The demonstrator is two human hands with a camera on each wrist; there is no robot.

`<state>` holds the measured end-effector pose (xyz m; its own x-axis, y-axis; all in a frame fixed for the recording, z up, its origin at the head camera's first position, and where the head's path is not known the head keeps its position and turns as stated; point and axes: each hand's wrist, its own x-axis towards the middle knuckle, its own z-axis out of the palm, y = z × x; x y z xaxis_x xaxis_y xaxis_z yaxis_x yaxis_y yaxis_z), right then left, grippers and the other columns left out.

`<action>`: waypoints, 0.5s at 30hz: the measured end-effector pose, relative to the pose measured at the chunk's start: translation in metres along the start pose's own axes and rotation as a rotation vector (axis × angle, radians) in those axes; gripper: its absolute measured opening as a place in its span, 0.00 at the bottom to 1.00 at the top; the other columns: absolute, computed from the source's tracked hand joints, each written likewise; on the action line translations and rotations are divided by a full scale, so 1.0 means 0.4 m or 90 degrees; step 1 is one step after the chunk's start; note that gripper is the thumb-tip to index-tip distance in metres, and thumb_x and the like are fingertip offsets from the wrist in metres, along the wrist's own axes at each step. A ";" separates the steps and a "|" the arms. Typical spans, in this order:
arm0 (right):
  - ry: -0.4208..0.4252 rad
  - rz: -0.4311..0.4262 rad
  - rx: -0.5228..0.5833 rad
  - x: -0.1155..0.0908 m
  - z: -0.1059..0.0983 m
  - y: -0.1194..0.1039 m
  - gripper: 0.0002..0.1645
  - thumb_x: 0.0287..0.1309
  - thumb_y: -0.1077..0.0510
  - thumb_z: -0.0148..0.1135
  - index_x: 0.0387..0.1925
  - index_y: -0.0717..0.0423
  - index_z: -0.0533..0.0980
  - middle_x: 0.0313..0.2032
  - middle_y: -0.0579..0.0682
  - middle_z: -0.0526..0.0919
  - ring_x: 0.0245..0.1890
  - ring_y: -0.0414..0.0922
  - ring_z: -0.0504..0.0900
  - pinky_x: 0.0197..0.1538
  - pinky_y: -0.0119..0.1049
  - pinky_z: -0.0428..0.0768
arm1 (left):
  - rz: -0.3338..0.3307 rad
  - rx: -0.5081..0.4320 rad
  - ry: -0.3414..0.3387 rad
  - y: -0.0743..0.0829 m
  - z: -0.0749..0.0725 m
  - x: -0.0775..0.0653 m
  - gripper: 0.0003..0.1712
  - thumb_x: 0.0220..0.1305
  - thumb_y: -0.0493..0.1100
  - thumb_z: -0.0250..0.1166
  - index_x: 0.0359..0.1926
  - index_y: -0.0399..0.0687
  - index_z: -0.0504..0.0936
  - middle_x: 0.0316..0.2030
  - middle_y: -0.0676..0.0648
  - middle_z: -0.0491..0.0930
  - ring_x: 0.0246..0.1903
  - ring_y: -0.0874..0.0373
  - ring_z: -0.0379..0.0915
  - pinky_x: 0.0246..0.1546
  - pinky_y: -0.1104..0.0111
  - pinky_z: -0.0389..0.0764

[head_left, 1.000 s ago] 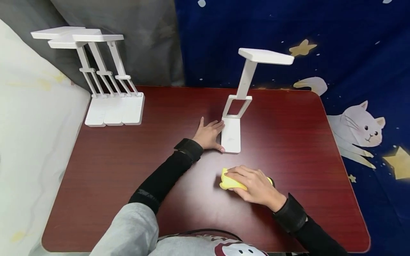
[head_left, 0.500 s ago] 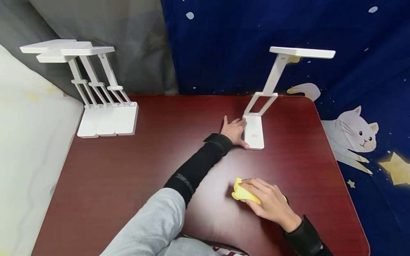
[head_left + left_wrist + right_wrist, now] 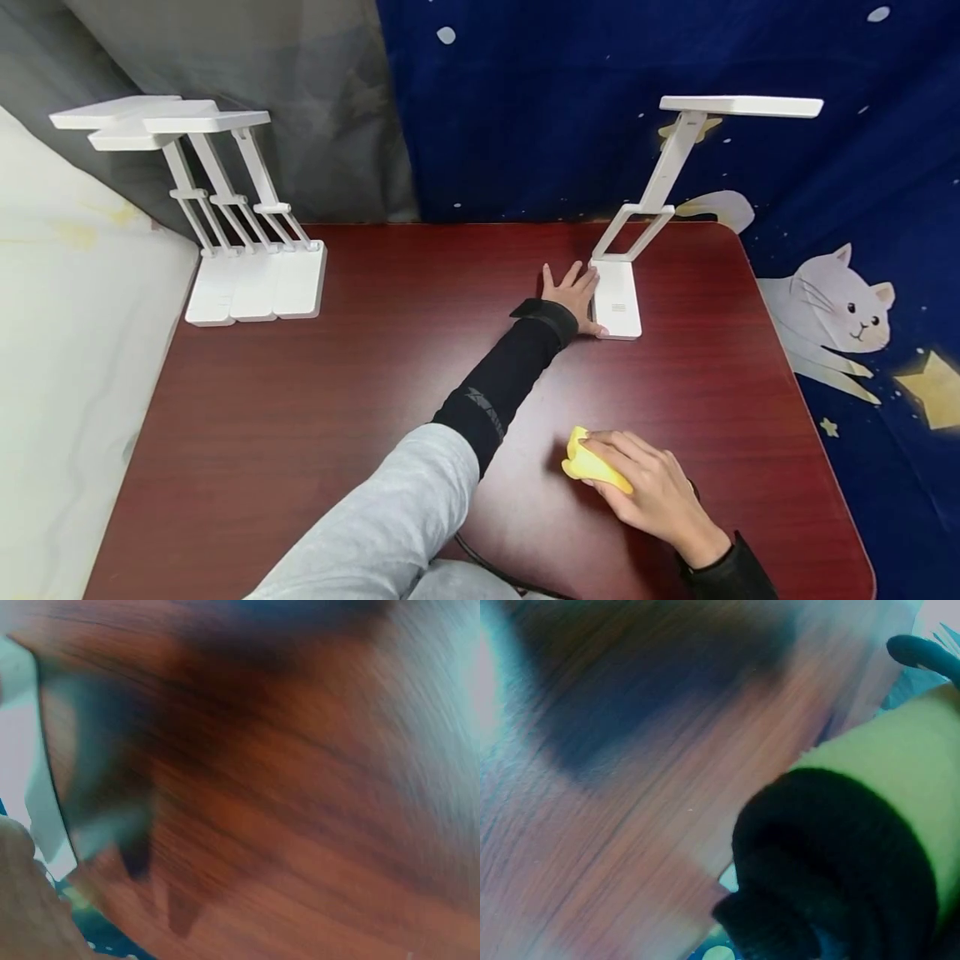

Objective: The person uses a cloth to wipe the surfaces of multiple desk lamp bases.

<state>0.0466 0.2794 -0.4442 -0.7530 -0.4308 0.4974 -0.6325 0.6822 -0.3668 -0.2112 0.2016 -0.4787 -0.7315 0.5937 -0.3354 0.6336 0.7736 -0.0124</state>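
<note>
My left hand (image 3: 573, 296), fingers spread, lies against the left side of the white base of an unfolded desk lamp (image 3: 617, 292) at the right of the table. That lamp stands upright with its head jutting right. In the left wrist view a white edge of the lamp (image 3: 39, 772) shows beside part of the hand. Nearer the body, my right hand (image 3: 652, 483) grips a soft-looking yellow thing (image 3: 597, 467) with a dark end, low over the table. The right wrist view shows its yellow side (image 3: 896, 757) and rounded black end (image 3: 832, 840); its kind I cannot tell.
Three similar white lamps (image 3: 255, 287) stand unfolded side by side at the back left of the reddish-brown table (image 3: 337, 400). Behind the table hang a grey curtain (image 3: 315, 100) and a blue one (image 3: 525, 108) with stars and a cat. A black cable (image 3: 498, 571) runs near the body.
My left hand has slid the lamp rightward across the table, and its head has turned somewhat. The right hand, still gripping the yellow thing, has shifted right and toward the body in view.
</note>
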 end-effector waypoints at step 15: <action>0.058 -0.015 0.012 0.030 0.013 -0.005 0.25 0.62 0.42 0.53 0.41 0.59 0.82 0.38 0.48 0.82 0.35 0.42 0.79 0.24 0.35 0.78 | -0.096 -0.198 0.133 -0.550 0.113 -0.327 0.42 0.69 0.65 0.39 0.75 0.49 0.46 0.74 0.45 0.46 0.71 0.49 0.36 0.66 0.41 0.32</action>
<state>0.0377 0.2699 -0.4416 -0.7188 -0.3905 0.5752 -0.6538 0.6609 -0.3684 -0.2436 -0.0564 -0.4748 -0.8666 0.4753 -0.1523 0.4318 0.8670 0.2488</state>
